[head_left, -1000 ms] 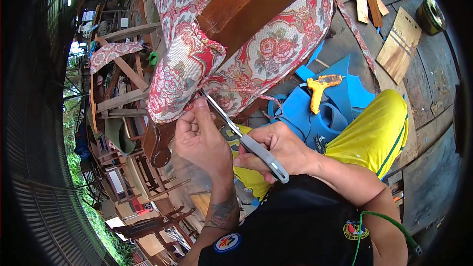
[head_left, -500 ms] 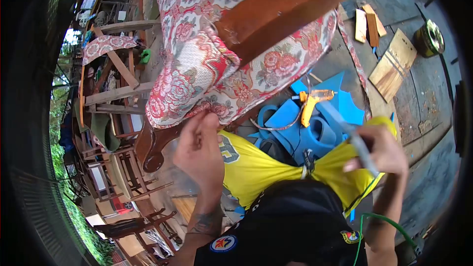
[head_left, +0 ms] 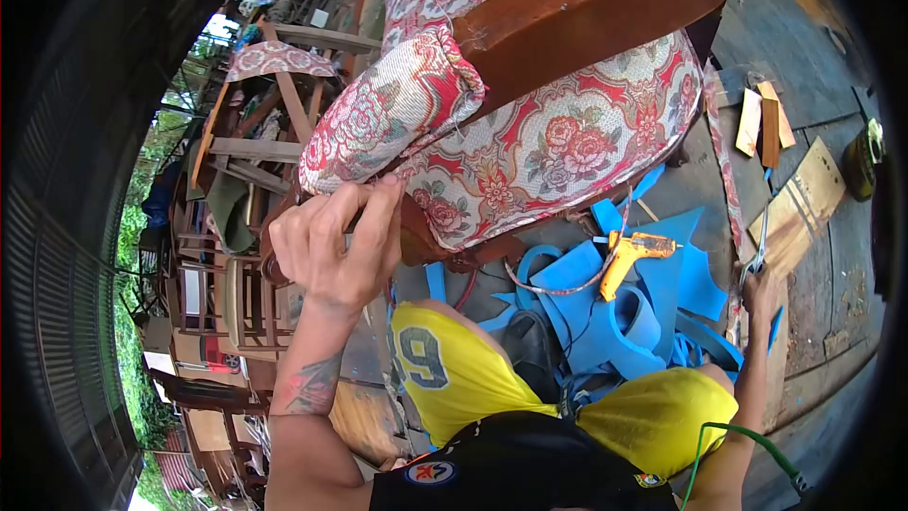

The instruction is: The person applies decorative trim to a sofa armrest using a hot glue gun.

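My left hand is closed at the lower edge of the floral upholstery fabric on the padded armrest, fingertips pinched together. What lies between those fingertips is too small to make out. The fabric wraps the arm below a brown wooden armrest, and a matching floral seat lies beside it. Out to the right and low, my right hand is closed around a pair of metal scissors, blades pointing away from me, close to the floor and a wooden board.
A yellow glue gun rests on blue foam scraps between my knees. A marked wooden board, small wood pieces and a tin lie at right. Chair frames crowd the left. A green cord hangs near my right arm.
My right hand has moved from near my knee out to the right with the scissors. My left hand stays at the fabric edge, while the view has shifted.
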A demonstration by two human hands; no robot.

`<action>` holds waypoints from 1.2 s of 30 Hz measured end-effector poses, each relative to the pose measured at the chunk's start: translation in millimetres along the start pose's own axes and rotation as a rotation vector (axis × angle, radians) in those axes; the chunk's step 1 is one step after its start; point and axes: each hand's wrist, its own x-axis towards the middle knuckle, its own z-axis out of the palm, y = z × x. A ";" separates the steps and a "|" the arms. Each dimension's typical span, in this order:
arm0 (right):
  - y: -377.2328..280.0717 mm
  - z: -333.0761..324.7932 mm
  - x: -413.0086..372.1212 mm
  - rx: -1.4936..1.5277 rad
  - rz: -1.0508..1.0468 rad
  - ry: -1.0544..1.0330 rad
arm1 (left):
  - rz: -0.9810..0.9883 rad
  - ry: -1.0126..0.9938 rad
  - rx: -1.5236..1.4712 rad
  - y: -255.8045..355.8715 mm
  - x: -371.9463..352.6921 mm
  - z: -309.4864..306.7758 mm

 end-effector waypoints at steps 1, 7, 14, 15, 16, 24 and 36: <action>3.8 9.8 0.5 0.000 -0.052 0.040 | 0.022 0.026 0.036 -0.1 -1.9 3.1; 37.8 58.6 0.0 -0.097 -0.056 0.069 | -0.038 0.104 0.099 8.8 -16.8 23.2; 83.9 85.1 5.8 -0.168 -0.164 0.195 | -0.238 0.282 0.140 28.6 -14.9 44.9; 86.3 85.4 4.2 -0.176 -0.150 0.202 | -0.268 0.312 0.146 29.6 -14.2 46.3; 98.4 91.8 8.4 -0.196 -0.145 0.191 | -0.269 0.313 0.148 29.8 -14.1 46.6; 153.0 107.3 30.4 -0.319 -0.145 0.129 | -0.180 0.319 0.095 25.3 -9.5 34.8; 91.6 47.4 -11.8 -0.369 -0.398 0.289 | -0.035 0.258 0.174 12.7 -13.8 28.1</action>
